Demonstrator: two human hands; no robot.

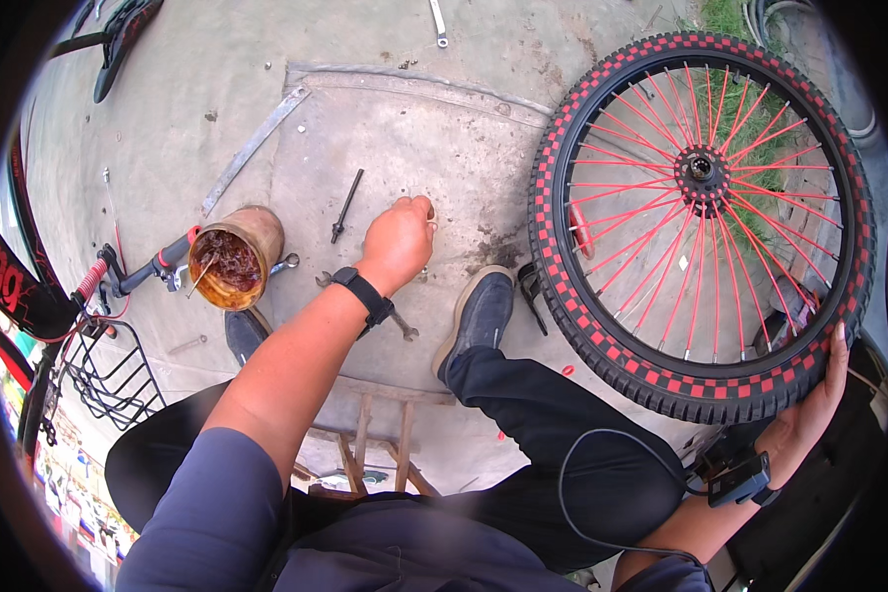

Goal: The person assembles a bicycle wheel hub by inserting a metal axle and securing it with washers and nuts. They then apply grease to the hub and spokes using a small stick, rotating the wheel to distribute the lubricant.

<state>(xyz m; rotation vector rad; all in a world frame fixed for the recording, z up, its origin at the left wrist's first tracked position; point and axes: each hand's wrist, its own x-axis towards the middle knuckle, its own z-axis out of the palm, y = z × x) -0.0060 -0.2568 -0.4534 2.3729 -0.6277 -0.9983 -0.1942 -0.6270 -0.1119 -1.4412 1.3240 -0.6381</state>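
My left hand (400, 243) is closed over the concrete, its fingers curled under; a small shiny bit shows beside them, too little to name. Just left of it a dark threaded axle (346, 205) lies on the ground. On my right, a bicycle wheel (553, 212) with red spokes and a black-and-red checked tyre is held by my right hand (817, 390), which grips the tyre's lower right edge. The hub (701, 170) faces up. Further left, a tin (263, 234) of brownish-red grease tilts toward me, a thin stick in it.
A wrench (403, 326) lies below my left wrist, another wrench (441, 37) at the far edge. A flat metal bar (257, 148) rests beyond the tin. At left are a bicycle's black wire basket (118, 380) and a pump-like tube (163, 259). Wooden slats (405, 444) show between my legs.
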